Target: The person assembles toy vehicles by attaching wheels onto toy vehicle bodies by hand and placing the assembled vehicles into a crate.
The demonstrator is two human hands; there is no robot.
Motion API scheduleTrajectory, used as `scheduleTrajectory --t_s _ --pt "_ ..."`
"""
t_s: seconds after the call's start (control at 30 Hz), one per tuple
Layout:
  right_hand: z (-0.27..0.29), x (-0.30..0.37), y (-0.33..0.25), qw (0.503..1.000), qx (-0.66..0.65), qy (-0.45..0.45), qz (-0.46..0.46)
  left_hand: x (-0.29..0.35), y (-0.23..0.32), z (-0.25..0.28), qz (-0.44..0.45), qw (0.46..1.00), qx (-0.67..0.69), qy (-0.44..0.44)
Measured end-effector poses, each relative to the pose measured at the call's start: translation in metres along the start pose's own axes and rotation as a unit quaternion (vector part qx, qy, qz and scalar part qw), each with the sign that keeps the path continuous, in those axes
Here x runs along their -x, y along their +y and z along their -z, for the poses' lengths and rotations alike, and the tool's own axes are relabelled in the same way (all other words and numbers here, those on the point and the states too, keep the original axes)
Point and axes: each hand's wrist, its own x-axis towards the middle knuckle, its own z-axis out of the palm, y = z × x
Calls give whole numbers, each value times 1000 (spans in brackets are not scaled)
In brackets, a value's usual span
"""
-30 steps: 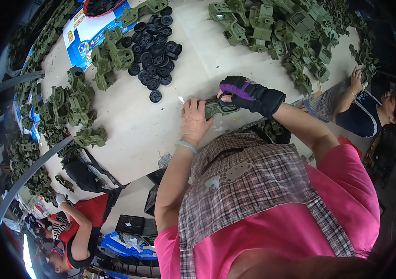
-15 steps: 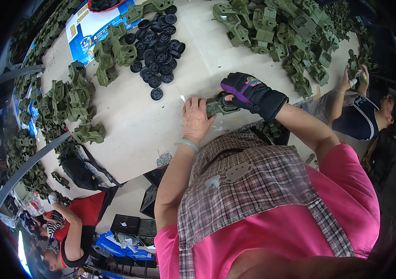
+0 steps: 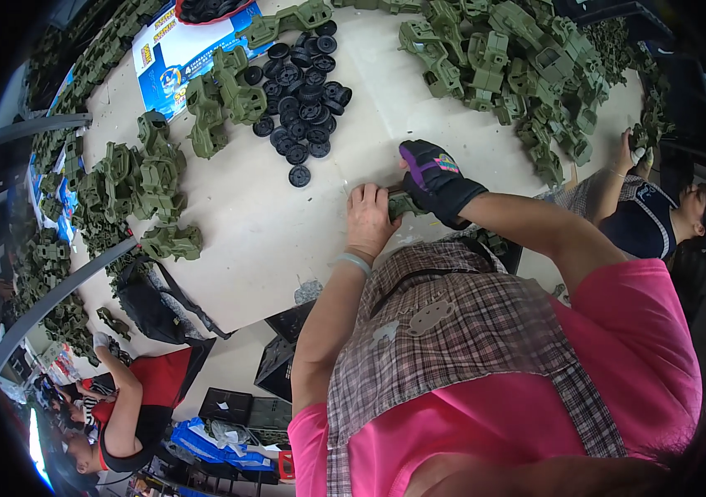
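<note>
An olive-green plastic toy vehicle body [image 3: 403, 205] lies on the table close in front of me, partly covered by both hands. Bare, my left hand [image 3: 369, 217] is closed over its left end, fingers bent down onto it. My right hand [image 3: 437, 176], in a black and purple glove with bared fingertips, is curled over the right end and presses down; most of its fingers are hidden. Beyond my left hand is a heap of black toy wheels [image 3: 299, 176], the closest one lying a little apart.
Piles of green vehicle bodies [image 3: 485, 70] lie at the far right, with more [image 3: 172, 242] at the left. Printed blue-and-white cardboard [image 3: 157, 70] lies beyond them. A black bag [image 3: 147, 302] hangs at the table's left edge. Co-workers sit at left [image 3: 125, 406] and right [image 3: 636, 219].
The view has shifted, so the table's contents sit slightly further right and lower. My right hand has rolled forward over the vehicle body, covering more of it; my left hand keeps its hold.
</note>
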Motion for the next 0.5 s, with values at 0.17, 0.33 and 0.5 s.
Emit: scheduleTrajectory --t_s 0.17,0.33,0.5 --pt "15 -28 -3 945 112 -102 289 -1 -1 -2 -2 1000 6 -5" --pt "17 -25 -4 927 119 -183 305 0 -1 -2 -17 1000 23 9" --pt "3 -8 9 987 27 -71 144 -3 -2 0 -6 1000 -8 -13"
